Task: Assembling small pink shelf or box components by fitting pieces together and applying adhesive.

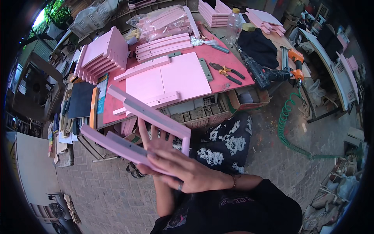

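Observation:
A pink U-shaped wooden frame is tilted in the air before me, two long rails joined by a short crosspiece at its right end. Grey strips run along the rails' inner faces. My right hand, with a ring and a bracelet, is closed over the near rail close to the crosspiece. Behind that rail my left hand has its fingers stretched and spread, their tips reaching the far rail; its thumb side is partly hidden. Beyond lie two pink panels on the red-topped table, with loose pink bars on them.
Pliers, a cordless drill and a clear bottle lie or stand on the table's right side. An orange nail gun trails a green coiled hose. Stacked pink panels stand at left. Below is a parts crate.

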Demonstrator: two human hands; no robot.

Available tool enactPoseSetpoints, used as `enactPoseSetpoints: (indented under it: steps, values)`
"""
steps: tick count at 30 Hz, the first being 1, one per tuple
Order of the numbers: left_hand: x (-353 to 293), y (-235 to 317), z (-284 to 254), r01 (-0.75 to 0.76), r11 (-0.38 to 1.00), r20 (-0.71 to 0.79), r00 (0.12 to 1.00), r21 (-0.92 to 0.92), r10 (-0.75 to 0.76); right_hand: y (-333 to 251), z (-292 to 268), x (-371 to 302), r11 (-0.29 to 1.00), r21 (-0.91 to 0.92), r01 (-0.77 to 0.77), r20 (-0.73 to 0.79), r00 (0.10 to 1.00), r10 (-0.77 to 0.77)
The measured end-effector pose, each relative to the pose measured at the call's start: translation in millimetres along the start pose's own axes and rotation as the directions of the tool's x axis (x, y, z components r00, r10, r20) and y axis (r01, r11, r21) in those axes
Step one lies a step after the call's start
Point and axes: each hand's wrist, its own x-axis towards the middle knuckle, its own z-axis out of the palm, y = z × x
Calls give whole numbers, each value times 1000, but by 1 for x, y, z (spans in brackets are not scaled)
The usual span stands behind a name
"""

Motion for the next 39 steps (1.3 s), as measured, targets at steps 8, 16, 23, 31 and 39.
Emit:
enactPoseSetpoints:
  steps: [8,16,23,31,39]
  values:
    - [-21,9,-39,224,947,113,973,-232,-202,36,-112,17,949,-173,-266,-378,907,185]
    - [-49,-23,-46,504,834,506,792,-223,-343,48,-67,-23,820,372,-436,16,886,464]
    - [-89,7,-94,179,976,-40,982,-128,-186,59,-64,-10,896,44,-441,49,897,439]
    - [-112,45,-151,215,976,-359,912,9,-198,226,-229,174,633,-764,-124,-209,976,-61]
    - [-135,-3,-188,409,889,-446,770,-204,-456,294,-241,191,476,-876,-76,-41,996,82]
